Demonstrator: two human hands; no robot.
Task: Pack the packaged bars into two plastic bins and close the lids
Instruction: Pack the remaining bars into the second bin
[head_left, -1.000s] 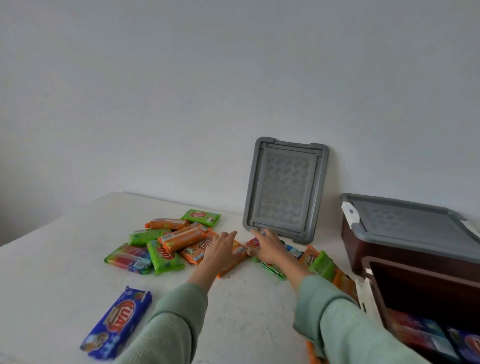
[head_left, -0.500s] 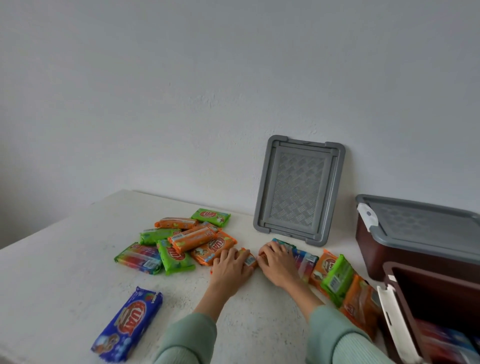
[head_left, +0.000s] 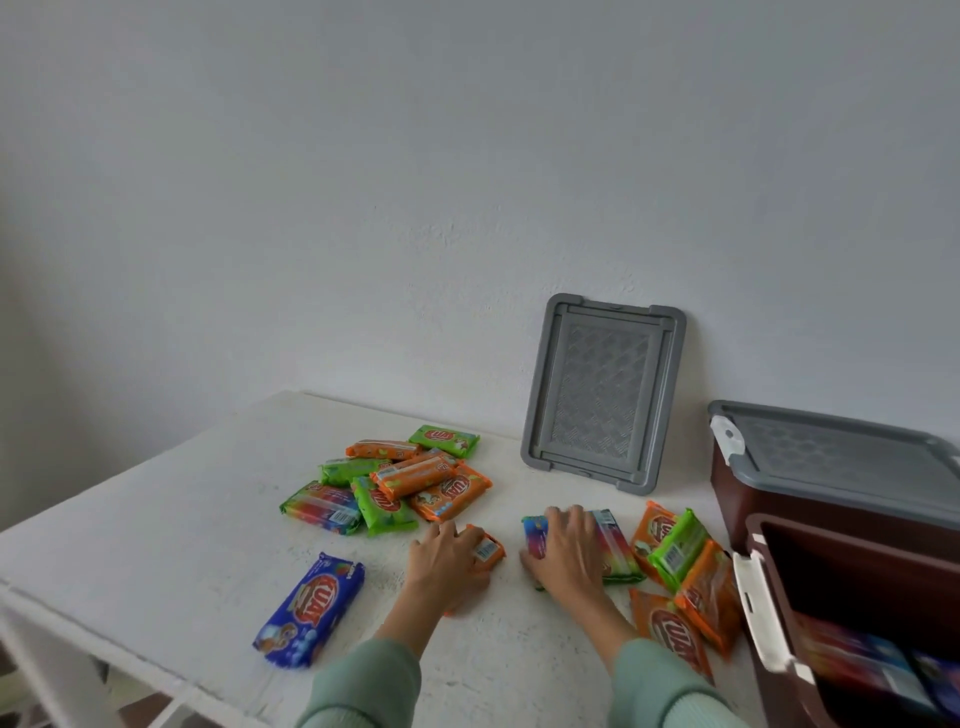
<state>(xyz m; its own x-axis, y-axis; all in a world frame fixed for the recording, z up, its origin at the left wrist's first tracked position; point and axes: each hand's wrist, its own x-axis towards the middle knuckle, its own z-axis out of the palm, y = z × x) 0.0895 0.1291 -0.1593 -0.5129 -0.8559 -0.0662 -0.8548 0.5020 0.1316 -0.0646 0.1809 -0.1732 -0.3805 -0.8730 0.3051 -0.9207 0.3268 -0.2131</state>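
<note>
**Two hands, one bar each**

Left hand lies over an orange bar on the white table. Its fingers curl down round the bar, and the barcode end sticks out to the right. Right hand grips a rainbow-striped bar just beside it, fingers hooked over the far edge, thumb at the near end. Slight blur on both. The hands are near each other but apart.

Loose bars on the table:
- mixed orange/green pile behind the left hand
- blue bar alone near the front edge
- orange/green cluster between the right hand and the bins

Bins at the right:
- open brown bin nearest, white latch hanging outward, bars lying in the bottom
- closed brown bin behind it, fitted grey lid on top
- spare grey lid on its edge, leaning against the wall
</note>
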